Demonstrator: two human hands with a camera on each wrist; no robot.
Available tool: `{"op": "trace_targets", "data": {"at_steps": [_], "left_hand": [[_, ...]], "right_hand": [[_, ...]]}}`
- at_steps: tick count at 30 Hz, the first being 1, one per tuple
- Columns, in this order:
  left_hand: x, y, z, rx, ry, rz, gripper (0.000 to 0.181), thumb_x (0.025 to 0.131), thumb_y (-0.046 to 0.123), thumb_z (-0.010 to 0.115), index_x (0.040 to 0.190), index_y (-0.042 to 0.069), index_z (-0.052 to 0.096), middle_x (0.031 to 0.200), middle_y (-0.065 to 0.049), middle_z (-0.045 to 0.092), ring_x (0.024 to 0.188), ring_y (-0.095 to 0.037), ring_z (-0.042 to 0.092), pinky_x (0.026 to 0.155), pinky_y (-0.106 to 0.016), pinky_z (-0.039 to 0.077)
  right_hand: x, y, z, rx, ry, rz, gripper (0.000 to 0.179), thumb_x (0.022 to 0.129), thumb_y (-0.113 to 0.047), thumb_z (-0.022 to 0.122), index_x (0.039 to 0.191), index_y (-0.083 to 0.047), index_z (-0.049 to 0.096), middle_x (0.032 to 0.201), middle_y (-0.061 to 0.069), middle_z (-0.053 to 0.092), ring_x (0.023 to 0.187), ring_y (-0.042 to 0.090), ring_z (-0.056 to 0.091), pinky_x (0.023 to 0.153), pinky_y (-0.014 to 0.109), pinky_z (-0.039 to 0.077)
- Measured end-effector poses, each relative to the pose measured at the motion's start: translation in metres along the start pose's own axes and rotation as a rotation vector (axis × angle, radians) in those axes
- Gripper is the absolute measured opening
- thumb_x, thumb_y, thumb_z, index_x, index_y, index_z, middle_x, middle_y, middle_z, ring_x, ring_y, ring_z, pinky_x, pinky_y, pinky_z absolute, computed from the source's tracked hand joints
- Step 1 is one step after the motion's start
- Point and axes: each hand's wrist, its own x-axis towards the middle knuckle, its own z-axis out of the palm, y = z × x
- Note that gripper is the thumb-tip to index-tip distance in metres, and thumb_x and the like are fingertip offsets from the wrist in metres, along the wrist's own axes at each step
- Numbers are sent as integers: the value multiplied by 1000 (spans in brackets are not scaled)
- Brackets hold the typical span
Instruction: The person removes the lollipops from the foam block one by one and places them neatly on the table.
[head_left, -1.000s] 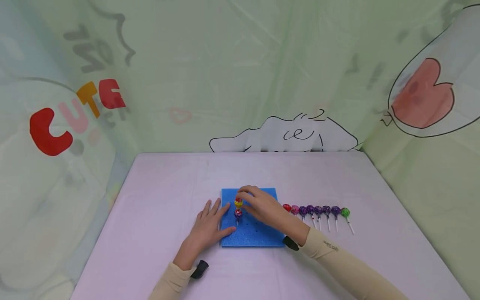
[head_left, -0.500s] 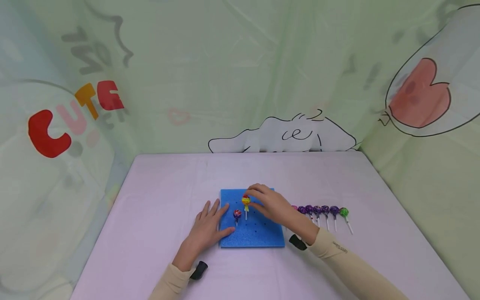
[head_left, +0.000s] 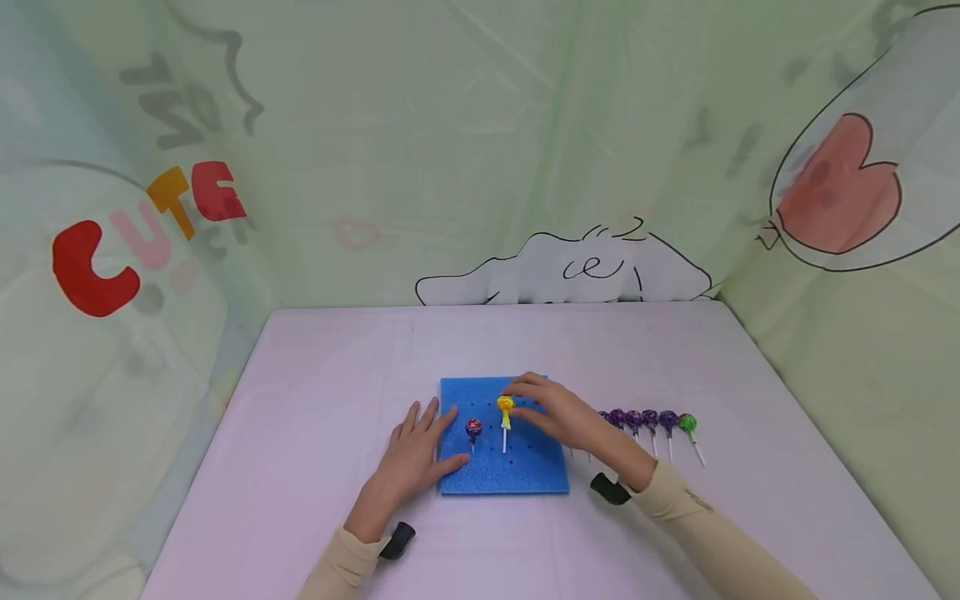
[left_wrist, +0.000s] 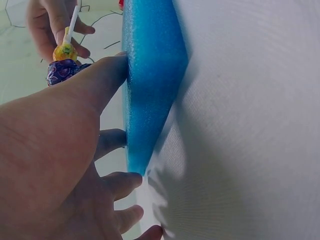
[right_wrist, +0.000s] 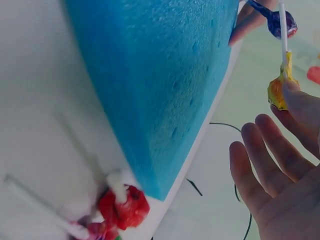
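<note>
My right hand pinches a yellow-wrapped lollipop by its head, stick pointing down, over a blue foam block dotted with small holes. In the right wrist view the thumb and a fingertip grip the yellow wrapper, and the white stick's end is free of the foam. A purple-and-red lollipop stands upright in the block's left part. My left hand lies with spread fingers at the block's left edge, thumb and fingertips touching it; the left wrist view shows this thumb against the foam.
Right of the block, several lollipops lie in a row on the pale tablecloth, mostly purple, with a green one at the far end. A red lollipop lies close to the block's corner. A printed curtain surrounds the table.
The right hand has carried the yellow lollipop from behind the purple-and-red one to its right, lifting the stick into view. The left hand keeps its place.
</note>
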Motion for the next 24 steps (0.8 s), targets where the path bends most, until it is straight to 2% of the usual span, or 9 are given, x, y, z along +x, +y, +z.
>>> {"op": "trace_targets", "data": {"at_steps": [7, 13, 19, 24], "left_hand": [[0, -2, 1, -2, 2, 0, 78, 92, 56, 65, 156, 18, 39, 166, -18, 24, 154, -47, 13, 118, -67, 22], [0, -3, 2, -22, 8, 7, 78, 92, 55, 65, 156, 18, 39, 166, -18, 24, 154, -46, 12, 118, -68, 21], [0, -3, 2, -24, 9, 16, 78, 93, 54, 65, 156, 17, 39, 166, -19, 24, 154, -46, 12, 118, -68, 21], [0, -2, 1, -23, 12, 19, 78, 93, 54, 65, 156, 18, 38, 166, -18, 24, 154, -46, 12, 118, -68, 21]], "right_hand": [[-9, 7, -8, 71, 11, 33, 30, 100, -17, 62, 130, -11, 66, 132, 6, 62, 122, 29, 61, 95, 48, 55], [-19, 13, -13, 78, 12, 83, 31, 100, -18, 63, 129, -11, 66, 133, 8, 62, 119, 32, 62, 89, 40, 58], [-29, 22, -17, 72, 17, 90, 32, 99, -17, 63, 130, -9, 66, 131, 9, 62, 114, 33, 63, 86, 31, 57], [-37, 28, -24, 81, 8, 112, 32, 99, -15, 64, 130, -9, 66, 131, 11, 62, 115, 34, 62, 87, 31, 58]]}}
